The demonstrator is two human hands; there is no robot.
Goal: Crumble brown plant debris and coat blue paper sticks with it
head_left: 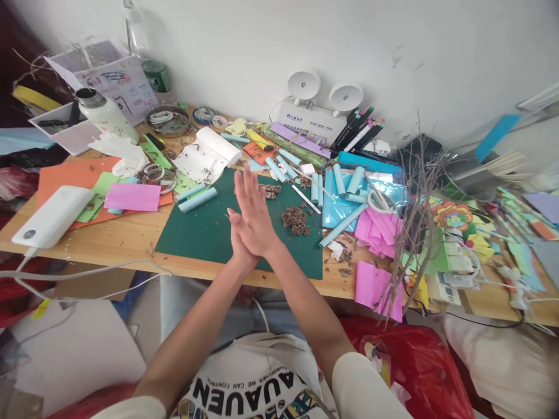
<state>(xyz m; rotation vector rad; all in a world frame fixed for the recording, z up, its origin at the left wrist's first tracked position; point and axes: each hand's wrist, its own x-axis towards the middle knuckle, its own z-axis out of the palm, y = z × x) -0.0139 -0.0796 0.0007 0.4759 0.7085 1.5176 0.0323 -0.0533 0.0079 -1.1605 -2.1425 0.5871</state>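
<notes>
The shirt (257,356) reads "OURSELVES WE CAN CONTROL".

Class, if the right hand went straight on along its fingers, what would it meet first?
The right hand would probably meet the curled white paper near its right end, or the blue tube just behind; depth is unclear.

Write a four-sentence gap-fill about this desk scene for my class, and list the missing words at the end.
1. The left hand and the right hand meet palm to ____.
2. The mat beneath them is coloured ____.
3. The brown crumbs lie in a pile to the ____ of both hands.
4. At the lower right, beyond the edge of the desk, the shiny plastic bag is coloured ____.

Missing words: palm; green; right; red.
</notes>
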